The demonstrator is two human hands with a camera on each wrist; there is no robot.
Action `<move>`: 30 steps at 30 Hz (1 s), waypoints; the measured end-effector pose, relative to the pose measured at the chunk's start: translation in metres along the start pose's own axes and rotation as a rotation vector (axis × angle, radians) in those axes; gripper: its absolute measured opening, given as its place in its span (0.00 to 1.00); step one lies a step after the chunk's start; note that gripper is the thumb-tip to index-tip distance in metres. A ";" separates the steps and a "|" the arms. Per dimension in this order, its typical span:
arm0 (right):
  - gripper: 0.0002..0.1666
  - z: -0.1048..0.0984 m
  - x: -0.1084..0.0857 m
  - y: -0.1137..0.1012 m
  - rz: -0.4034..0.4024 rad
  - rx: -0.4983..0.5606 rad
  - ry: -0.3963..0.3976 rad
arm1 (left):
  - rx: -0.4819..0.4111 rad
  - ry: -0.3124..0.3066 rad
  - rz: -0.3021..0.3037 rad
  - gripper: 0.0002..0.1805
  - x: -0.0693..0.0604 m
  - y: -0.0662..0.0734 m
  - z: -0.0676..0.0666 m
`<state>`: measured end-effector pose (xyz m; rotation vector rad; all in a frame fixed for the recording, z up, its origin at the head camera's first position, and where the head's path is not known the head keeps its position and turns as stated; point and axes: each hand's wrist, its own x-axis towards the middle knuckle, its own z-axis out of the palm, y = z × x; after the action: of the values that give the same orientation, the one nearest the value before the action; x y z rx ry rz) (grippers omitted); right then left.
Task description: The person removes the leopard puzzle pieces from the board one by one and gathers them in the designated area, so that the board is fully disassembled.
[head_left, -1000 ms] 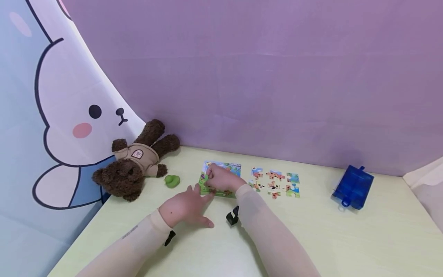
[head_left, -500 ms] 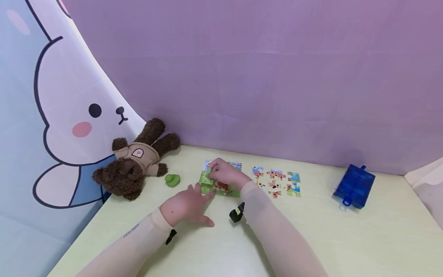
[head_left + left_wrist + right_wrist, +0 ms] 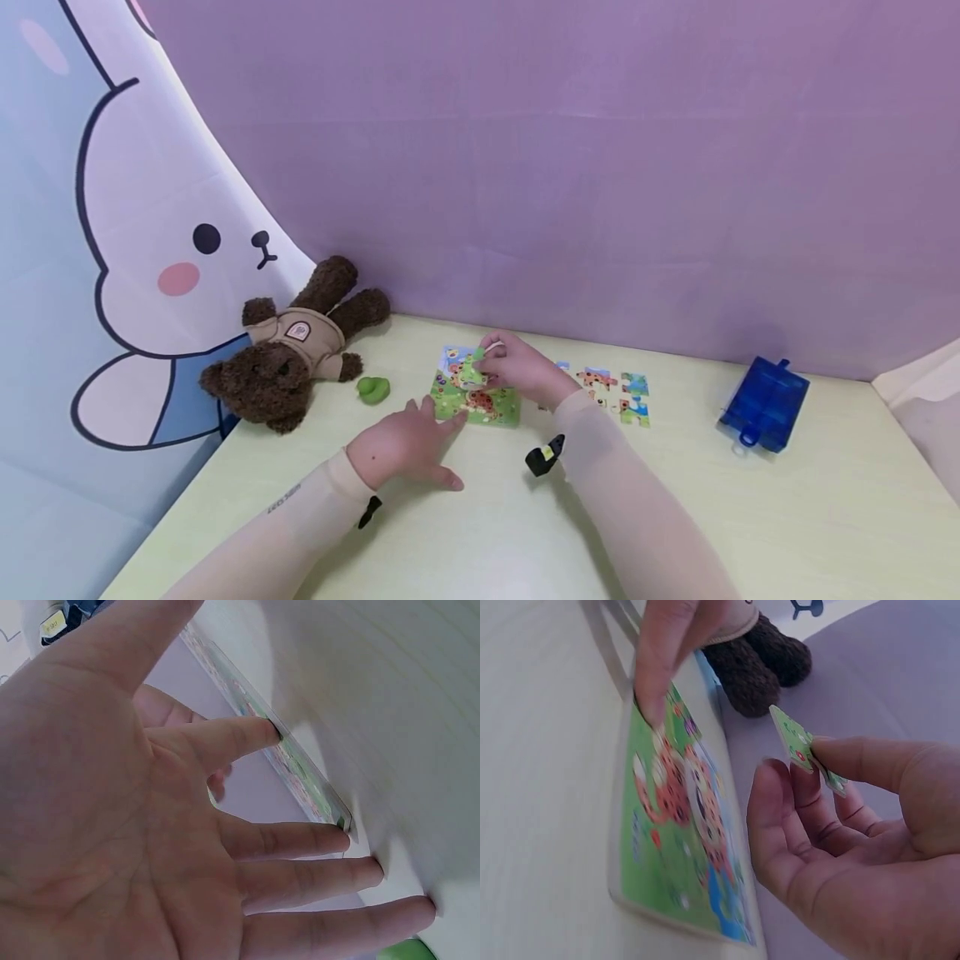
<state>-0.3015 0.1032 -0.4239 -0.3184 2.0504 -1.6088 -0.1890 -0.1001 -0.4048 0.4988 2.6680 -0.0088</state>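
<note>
My right hand [image 3: 528, 371] pinches a green puzzle piece [image 3: 790, 741] between thumb and fingers, lifted above the puzzle board [image 3: 491, 419]. Printed on the board are orange spotted animals on green grass, plainest in the right wrist view. Its far right part is hidden by my right hand in the head view. Fingers spread and fairly straight, my left hand [image 3: 401, 450] rests at the board's near left; in the left wrist view two fingertips touch the board's edge and others touch the table.
Several loose puzzle pieces [image 3: 633, 408] lie right of the board, partly behind the right hand. A green toy duck [image 3: 373, 391] and brown teddy bear [image 3: 281, 367] are at left. A blue translucent container [image 3: 767, 406] stands far right, before a purple cloth [image 3: 600, 208].
My right hand has risen from the board's left side and moved right with the green puzzle piece, uncovering the board's left part. My left hand has stayed in place.
</note>
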 end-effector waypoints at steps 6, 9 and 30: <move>0.20 -0.021 -0.013 0.001 -0.007 -0.010 0.024 | -0.009 0.000 -0.002 0.59 -0.001 0.001 -0.002; 0.21 -0.033 -0.021 0.002 -0.002 -0.024 0.049 | -0.014 -0.001 -0.005 0.59 -0.001 0.002 -0.002; 0.20 -0.104 -0.075 0.029 0.033 -0.081 0.110 | -0.002 0.012 -0.003 0.59 0.000 0.001 0.001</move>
<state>-0.2897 0.2341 -0.4160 -0.2277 2.1958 -1.5584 -0.1879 -0.0996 -0.4056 0.4964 2.6805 -0.0042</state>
